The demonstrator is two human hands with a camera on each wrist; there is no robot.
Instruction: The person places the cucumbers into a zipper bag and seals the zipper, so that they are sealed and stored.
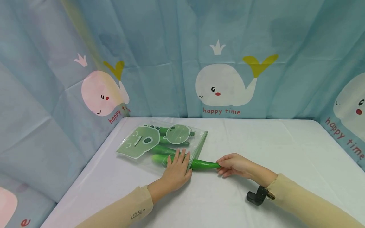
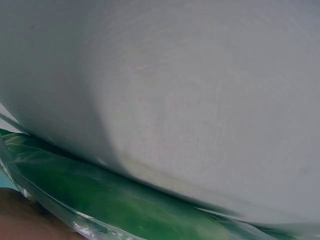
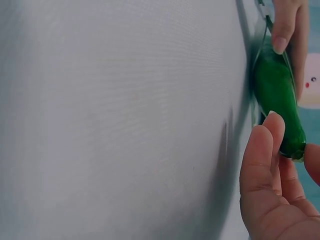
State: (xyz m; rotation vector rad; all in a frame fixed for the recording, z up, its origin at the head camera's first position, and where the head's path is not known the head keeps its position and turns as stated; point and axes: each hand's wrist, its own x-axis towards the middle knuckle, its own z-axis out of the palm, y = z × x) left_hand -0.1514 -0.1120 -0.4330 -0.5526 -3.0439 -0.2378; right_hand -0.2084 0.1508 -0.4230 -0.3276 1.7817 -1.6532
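Observation:
A long green cucumber (image 1: 203,164) lies partly inside a clear plastic bag (image 1: 199,148) with green cartoon print, its narrow stem end sticking out of the bag's right side. My right hand (image 1: 235,165) pinches that stem end between thumb and fingers. On the bag, over the cucumber's covered part, my left hand (image 1: 177,171) rests with its fingers extended. Several more cucumbers show through the bag. In the right wrist view the cucumber (image 3: 275,80) runs from the left hand (image 3: 290,30) to the right fingers (image 3: 257,165). Plastic over green fills the lower left wrist view.
The bag lies on a white-covered table (image 1: 271,139), toward its back left. A blue curtain (image 1: 159,79) with whale prints hangs behind and at both sides. A black curved piece (image 1: 258,195) hangs at the right wrist, by the beige sleeve (image 1: 302,199).

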